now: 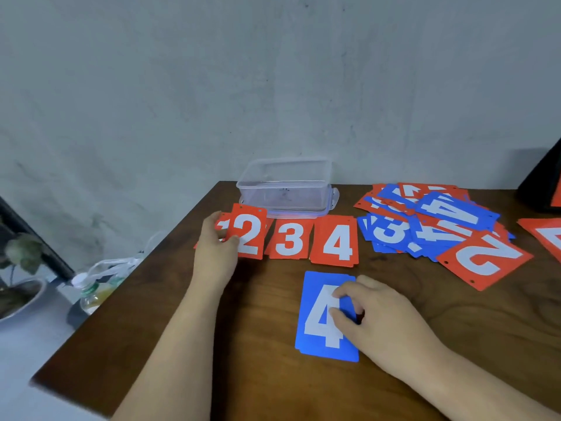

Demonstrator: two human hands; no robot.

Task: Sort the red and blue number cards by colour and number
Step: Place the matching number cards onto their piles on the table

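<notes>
I see left hand (217, 247) pinching red 2 card (249, 235), thumb on its face, overlapping red 1 card (223, 226) near the table's (243, 360) far-left corner. Red 3 card (288, 238) and red 4 card (335, 242) continue the row. Right hand (379, 317), fingers curled, grips blue 4 card (318, 323) just in front of red 4. Mixed pile (425, 223) sits far right, clear box (285, 189) at the far edge.

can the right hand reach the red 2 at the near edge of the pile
Probably yes: that red 2 lies uncovered, with only bare table between it and the right hand, which is busy on the blue 4.
</notes>
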